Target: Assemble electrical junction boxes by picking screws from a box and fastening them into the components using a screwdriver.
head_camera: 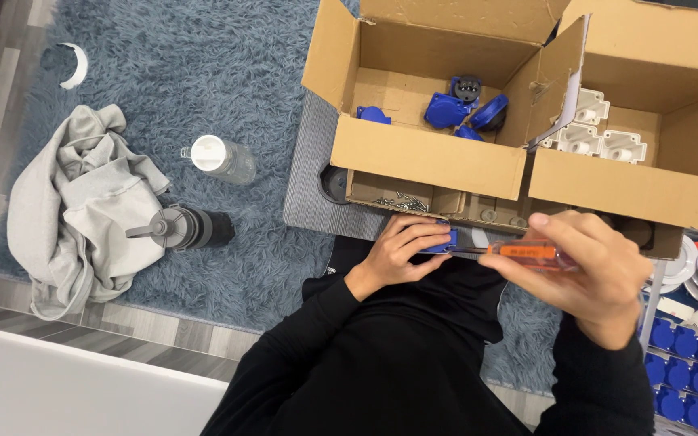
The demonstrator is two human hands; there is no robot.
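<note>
One blue part (438,240) in work | your left hand (401,250) grips it closed over your lap | your right hand (587,270) wraps the orange screwdriver (527,253), tip at the part | several blue parts (462,109) already lie in the cardboard box (426,157) | screws (401,202) and white housings (599,133) remain, so you look mid-batch.

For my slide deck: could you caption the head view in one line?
Left hand steadies a small blue part while right hand drives an orange-handled screwdriver into it, below open cardboard boxes.
</note>
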